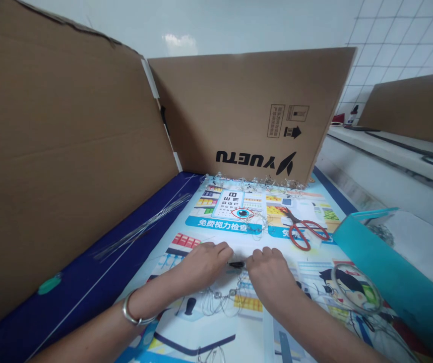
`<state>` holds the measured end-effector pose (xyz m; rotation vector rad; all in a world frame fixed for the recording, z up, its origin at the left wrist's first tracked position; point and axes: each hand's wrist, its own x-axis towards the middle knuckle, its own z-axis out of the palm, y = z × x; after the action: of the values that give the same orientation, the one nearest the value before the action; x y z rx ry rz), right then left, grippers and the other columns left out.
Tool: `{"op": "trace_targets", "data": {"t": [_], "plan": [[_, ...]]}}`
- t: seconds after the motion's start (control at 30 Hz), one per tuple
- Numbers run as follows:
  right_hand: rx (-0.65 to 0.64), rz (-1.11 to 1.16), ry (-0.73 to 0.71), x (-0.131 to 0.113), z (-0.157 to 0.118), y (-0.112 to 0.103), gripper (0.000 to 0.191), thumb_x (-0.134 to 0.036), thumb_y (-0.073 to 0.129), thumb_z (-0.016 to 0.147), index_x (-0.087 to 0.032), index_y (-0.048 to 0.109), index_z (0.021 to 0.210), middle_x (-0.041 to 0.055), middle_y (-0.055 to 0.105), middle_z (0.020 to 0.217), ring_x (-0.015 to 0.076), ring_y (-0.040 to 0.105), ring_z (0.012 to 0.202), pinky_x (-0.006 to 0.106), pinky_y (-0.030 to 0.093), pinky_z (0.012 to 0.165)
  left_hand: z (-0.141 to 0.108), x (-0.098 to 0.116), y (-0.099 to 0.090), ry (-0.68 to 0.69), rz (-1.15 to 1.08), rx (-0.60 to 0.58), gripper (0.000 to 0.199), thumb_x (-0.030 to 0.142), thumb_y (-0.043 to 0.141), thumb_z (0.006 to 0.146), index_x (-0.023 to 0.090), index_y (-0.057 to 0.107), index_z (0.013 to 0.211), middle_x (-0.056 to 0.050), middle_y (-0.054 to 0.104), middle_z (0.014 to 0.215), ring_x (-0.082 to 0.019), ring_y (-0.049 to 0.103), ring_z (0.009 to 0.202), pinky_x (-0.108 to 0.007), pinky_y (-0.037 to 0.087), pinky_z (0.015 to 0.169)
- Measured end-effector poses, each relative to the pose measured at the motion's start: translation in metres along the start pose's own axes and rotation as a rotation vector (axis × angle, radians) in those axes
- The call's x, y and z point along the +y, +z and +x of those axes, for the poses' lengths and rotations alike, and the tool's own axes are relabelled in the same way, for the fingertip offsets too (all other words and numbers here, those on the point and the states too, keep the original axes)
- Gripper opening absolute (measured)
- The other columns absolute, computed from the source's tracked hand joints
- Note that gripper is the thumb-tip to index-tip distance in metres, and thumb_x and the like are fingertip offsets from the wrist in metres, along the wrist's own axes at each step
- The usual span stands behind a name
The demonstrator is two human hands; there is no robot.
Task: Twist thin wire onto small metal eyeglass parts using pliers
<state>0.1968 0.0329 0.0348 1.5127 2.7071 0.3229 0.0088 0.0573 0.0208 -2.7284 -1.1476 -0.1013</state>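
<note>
The left hand (pixel 204 264), a metal bangle (pixel 131 311) on its wrist, and the right hand (pixel 267 275) are curled nearly closed, their fingertips apparently holding a small black piece (pixel 237 264) between them. Just below, thin wire (pixel 220 297) strung with small beads lies in loops on a printed paper mat (pixel 204 222). To the right sit a clear wire coil (pixel 356 287), a teal folder (pixel 386 257) and red-handled scissors (pixel 305 232). Farther on, tangled wire (pixel 254 182) runs along the base of a cardboard panel (pixel 254 116).
</note>
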Motion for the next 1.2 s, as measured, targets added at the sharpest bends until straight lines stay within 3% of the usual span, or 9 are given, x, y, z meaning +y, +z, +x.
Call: {"op": "trace_targets", "data": {"t": [0.83, 1.1, 1.2], "plan": [[0.130, -0.013, -0.081, 0.004, 0.004, 0.004, 0.012, -0.008, 0.048, 0.077, -0.015, 0.058, 0.078, 0.0084, 0.054, 0.077, 0.0215, 0.046, 0.077, 0.035, 0.027, 0.066, -0.006, -0.003, 0.009, -0.086, -0.135, -0.028, 0.015, 0.005, 0.034, 0.081, 0.018, 0.040, 0.087, -0.002, 0.053, 0.074, -0.018, 0.053, 0.062, -0.028, 0.037, 0.054], [-0.055, 0.084, -0.120, 0.039, 0.002, -0.006, 0.011, -0.013, 0.050, 0.075, -0.018, 0.060, 0.071, 0.0037, 0.057, 0.075, 0.0170, 0.047, 0.076, 0.031, 0.026, 0.069, -0.011, -0.005, 0.006, -0.053, -0.112, -0.049, 0.011, 0.008, 0.035, 0.085, 0.018, 0.040, 0.086, -0.003, 0.053, 0.079, -0.017, 0.052, 0.064, -0.028, 0.039, 0.058], [-0.049, 0.075, -0.088, 0.044, 0.005, -0.008, 0.012, -0.014, 0.050, 0.077, -0.018, 0.060, 0.073, 0.0035, 0.058, 0.076, 0.0168, 0.048, 0.077, 0.030, 0.026, 0.069, -0.012, -0.006, 0.005, -0.041, -0.119, -0.050, 0.010, 0.009, 0.035, 0.085, 0.017, 0.041, 0.087, -0.004, 0.054, 0.082, -0.017, 0.052, 0.065, -0.029, 0.039, 0.059]]}}
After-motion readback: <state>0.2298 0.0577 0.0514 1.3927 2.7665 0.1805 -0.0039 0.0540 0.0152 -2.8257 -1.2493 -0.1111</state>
